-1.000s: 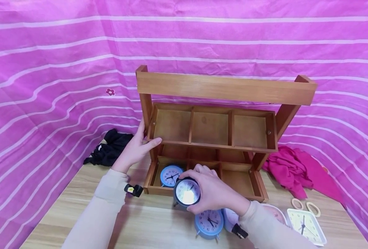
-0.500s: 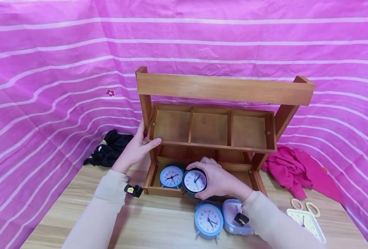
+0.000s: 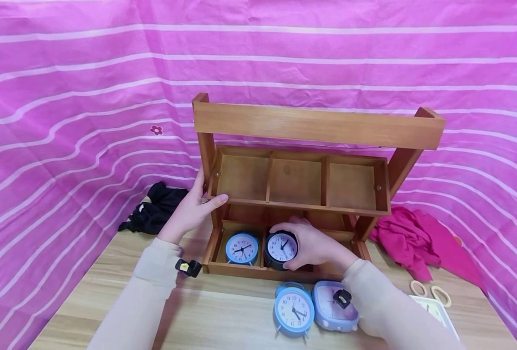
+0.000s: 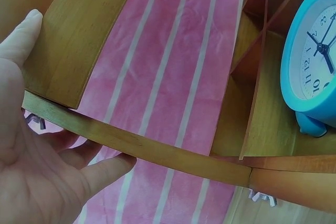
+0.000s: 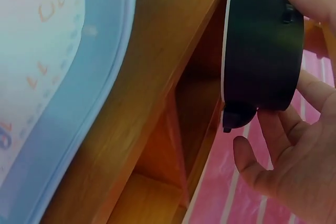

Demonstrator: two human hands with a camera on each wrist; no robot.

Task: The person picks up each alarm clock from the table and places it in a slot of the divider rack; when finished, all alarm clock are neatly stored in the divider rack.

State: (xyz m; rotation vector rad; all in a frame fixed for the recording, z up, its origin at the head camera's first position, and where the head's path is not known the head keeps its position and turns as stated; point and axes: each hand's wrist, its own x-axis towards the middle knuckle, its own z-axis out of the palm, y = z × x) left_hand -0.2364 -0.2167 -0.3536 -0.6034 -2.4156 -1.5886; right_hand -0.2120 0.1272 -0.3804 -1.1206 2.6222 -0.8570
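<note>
My right hand (image 3: 312,243) grips a round black alarm clock (image 3: 281,247) by its rim, dial facing me, at the lower middle compartment of a wooden two-tier rack (image 3: 315,124). In the right wrist view, thumb and fingers span the black casing (image 5: 262,45); whether the clock's feet touch the compartment floor cannot be told. A light-blue alarm clock (image 3: 242,249) stands in the lower left compartment. My left hand (image 3: 192,209) holds the rack's left side, thumb on the upper tier and fingers behind the post, as the left wrist view shows (image 4: 139,142).
Before the rack stand another blue alarm clock (image 3: 293,311) and a lilac clock (image 3: 328,311). At right lie a white square clock (image 3: 435,311), partly hidden by my sleeve, cream rings (image 3: 440,295) and magenta cloth (image 3: 407,238). Black cloth (image 3: 155,206) lies left. Striped pink fabric (image 3: 284,43) hangs behind.
My right hand has carried the black clock rightward and back, from in front of the rack's lower tier into its middle compartment. The left hand keeps its hold on the rack's side.
</note>
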